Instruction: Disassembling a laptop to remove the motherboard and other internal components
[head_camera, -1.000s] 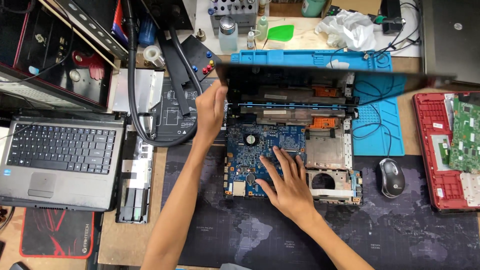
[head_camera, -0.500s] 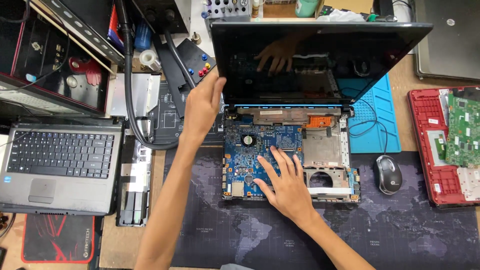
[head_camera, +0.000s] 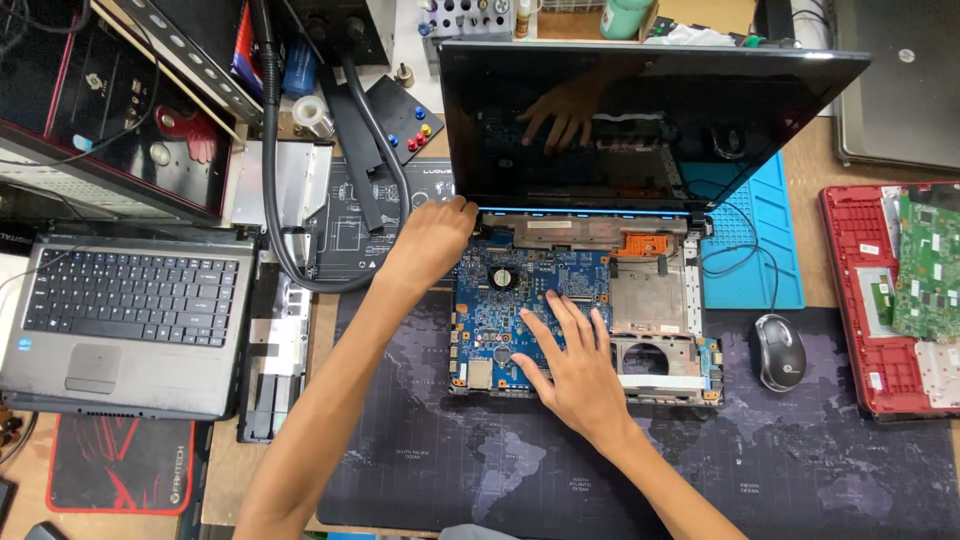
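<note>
The raised laptop screen (head_camera: 640, 120) is gripped at its lower corner by the left hand (head_camera: 432, 235); the blue motherboard (head_camera: 520, 310) is pressed by the flat, unclenched right hand (head_camera: 575, 375).

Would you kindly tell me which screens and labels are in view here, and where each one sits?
Laptop screen: raised at top centre, dark and glossy, left hand at its lower left corner.
White stickers: small rectangles on the red laptop shell at right.
Silver laptop at left: only its keyboard shows.
</note>
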